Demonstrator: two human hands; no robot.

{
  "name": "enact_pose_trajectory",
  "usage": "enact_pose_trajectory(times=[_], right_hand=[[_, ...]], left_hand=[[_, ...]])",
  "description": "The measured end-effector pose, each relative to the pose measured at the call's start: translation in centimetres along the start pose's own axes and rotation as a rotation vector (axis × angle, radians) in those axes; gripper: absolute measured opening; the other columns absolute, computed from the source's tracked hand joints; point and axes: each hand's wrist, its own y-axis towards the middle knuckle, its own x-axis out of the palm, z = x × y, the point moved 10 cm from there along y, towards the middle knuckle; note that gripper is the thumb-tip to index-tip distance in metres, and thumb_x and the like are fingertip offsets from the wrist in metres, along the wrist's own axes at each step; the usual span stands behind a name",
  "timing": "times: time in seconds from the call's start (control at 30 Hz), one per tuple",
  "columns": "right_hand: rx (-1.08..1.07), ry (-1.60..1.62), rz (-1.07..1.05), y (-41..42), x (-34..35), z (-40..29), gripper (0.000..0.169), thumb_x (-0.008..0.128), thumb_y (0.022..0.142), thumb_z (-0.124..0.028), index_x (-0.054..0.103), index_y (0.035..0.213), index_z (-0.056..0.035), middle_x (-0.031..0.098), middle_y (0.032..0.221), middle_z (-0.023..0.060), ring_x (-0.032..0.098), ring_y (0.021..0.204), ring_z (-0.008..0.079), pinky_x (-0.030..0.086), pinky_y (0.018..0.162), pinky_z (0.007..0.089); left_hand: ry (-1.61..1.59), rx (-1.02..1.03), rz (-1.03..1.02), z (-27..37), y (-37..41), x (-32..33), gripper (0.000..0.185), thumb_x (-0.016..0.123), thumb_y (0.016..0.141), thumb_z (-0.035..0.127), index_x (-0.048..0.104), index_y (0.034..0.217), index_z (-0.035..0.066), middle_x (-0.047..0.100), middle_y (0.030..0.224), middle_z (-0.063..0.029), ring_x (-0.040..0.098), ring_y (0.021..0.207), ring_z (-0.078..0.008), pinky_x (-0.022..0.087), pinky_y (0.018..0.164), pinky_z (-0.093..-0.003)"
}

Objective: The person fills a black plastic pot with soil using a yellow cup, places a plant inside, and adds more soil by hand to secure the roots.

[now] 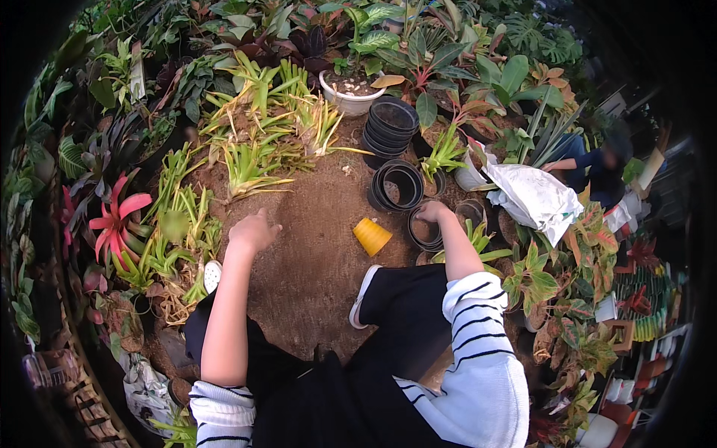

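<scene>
My left hand (255,230) hovers over the brown ground, empty, its index finger and thumb apart. Just beyond it lies a clump of uprooted bromeliads (252,168) with yellow-green leaves. With its fingers at the rim, my right hand (432,212) grips a black plastic pot (424,231); the fingertips are partly hidden. A small yellow pot (372,236) lies tipped on its side to the left of that hand. Farther off are nested black pots (395,186) and a taller stack of black pots (390,126).
A white pot (353,101) of soil stands at the far side. Loose bromeliads (185,224) and a pink-red bromeliad (119,219) line the left. On the right lie a white plastic sack (532,190) and leafy potted plants (535,269). Another person (599,162) is at the far right.
</scene>
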Motion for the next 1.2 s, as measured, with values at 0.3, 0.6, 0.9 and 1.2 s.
enact_pose_trajectory(times=[0.3,0.6,0.9,1.2], right_hand=[[0.130,0.015,-0.093,-1.5,4.6,-1.0,0.075,0.064,0.080,-0.034,0.031,0.138,0.0000,0.053,0.126,0.0213,0.055,0.112,0.0322,0.046,0.092,0.0373],[0.290,0.352,-0.071,0.8,11.8,0.4,0.069,0.058,0.085,-0.038,0.032,0.139,-0.0030,0.044,0.134,0.0220,0.043,0.124,0.0347,0.033,0.105,0.0409],[0.343,0.117,0.101,-0.6,11.0,0.5,0.029,0.058,0.086,-0.027,0.066,0.102,-0.0045,0.063,0.107,0.0190,0.059,0.103,0.0320,0.041,0.094,0.0451],[0.331,-0.077,0.358,-0.7,6.9,-0.8,0.011,0.065,0.076,-0.017,0.070,0.085,-0.0138,0.069,0.087,0.0108,0.065,0.089,0.0260,0.038,0.089,0.0402]], left_hand=[[-0.013,-0.069,0.073,0.3,-1.0,-1.3,0.061,0.049,0.089,0.046,0.040,0.133,0.005,0.059,0.116,-0.0183,0.058,0.106,-0.0325,0.047,0.088,-0.0428],[0.015,-0.101,0.088,-1.3,-0.6,-1.3,0.061,0.051,0.088,0.045,0.040,0.133,0.005,0.061,0.112,-0.0184,0.060,0.103,-0.0319,0.048,0.086,-0.0417],[0.024,-0.092,0.108,-0.7,-0.8,-1.8,0.055,0.051,0.088,0.044,0.046,0.126,0.005,0.063,0.106,-0.0174,0.062,0.098,-0.0329,0.050,0.083,-0.0428],[0.000,-0.074,0.115,-0.2,-2.5,-2.8,0.052,0.052,0.088,0.043,0.047,0.124,0.005,0.062,0.109,-0.0177,0.061,0.102,-0.0316,0.049,0.085,-0.0423]])
